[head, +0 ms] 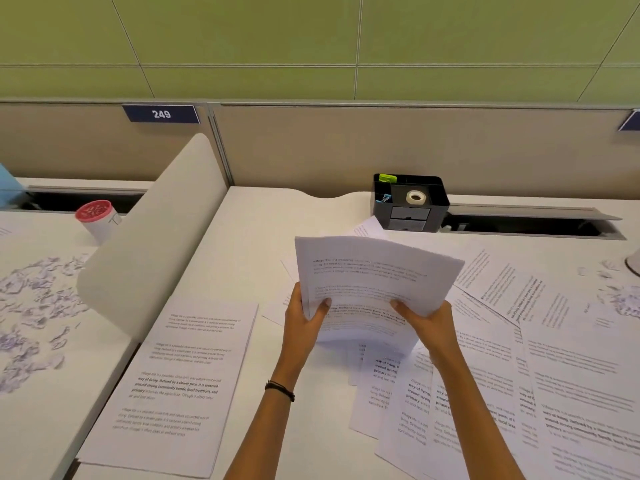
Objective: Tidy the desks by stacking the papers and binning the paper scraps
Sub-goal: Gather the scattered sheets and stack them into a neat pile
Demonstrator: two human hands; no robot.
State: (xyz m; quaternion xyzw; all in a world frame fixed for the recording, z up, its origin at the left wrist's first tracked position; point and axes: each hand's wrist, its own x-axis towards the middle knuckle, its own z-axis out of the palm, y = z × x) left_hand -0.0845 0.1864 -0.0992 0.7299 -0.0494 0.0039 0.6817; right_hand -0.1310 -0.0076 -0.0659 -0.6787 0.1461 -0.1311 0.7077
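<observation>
Behind, green panels (pixel 242 36) top beige partitions (pixel 381 143). The white table (pixel 263 237) bears loose sheets (pixel 571 375) and a black organizer (pixel 408 206); scraps (pixel 31 306) lie past the divider (pixel 149 237). Each grip, left hand (pixel 304 327) and right hand (pixel 429 323), clasps a paper stack (pixel 374 271) above it.

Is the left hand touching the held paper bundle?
Touching. In the head view the left hand grips the paper bundle, thumb on its front.

Sheaf (pixel 377 271) held over desk (pixel 263 237) in both hands.
The left hand (pixel 304 323) and right hand (pixel 429 323) grip the sheaf's near edge, thumbs on top. Loose sheets (pixel 571 375) litter the desk's right side; a stack (pixel 173 386) lies at its front-left corner; organiser (pixel 410 202) at back edge.
</observation>
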